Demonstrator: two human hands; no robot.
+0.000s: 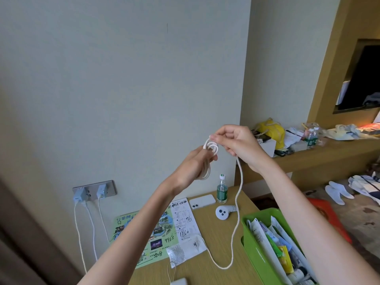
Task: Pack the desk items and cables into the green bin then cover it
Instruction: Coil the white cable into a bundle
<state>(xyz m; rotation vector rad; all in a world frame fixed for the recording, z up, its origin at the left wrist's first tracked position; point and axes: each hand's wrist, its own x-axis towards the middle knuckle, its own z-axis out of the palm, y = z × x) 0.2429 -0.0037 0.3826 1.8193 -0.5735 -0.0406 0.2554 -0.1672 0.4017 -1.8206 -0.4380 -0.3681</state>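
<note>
One white cable (pixel 208 144), mid-frame: loops coiled in the gripping left hand (pixel 193 166), right hand (pixel 239 144) pinching the coil's top with thumb and fingers. Loose tail drops to the desk (pixel 218 233), lower centre. One green bin (pixel 257 250), lower right, holds packets, tubes, papers. One phone (pixel 202 201), one water bottle (pixel 222 191), one white controller (pixel 222 212) on the desk; two wall chargers (pixel 78 196), left.

You get soft, even light over the pale wall (pixel 123 79) and the wooden desk (pixel 218 239), with only faint shadows and no harsh glare; a small warm orange glow sits at the far right end of the shelf (pixel 308 159). The white cable (pixel 241 179) reads clearly at centre. The wide lens bows straight lines toward the edges, and the dark strip at lower left is blurred.
</note>
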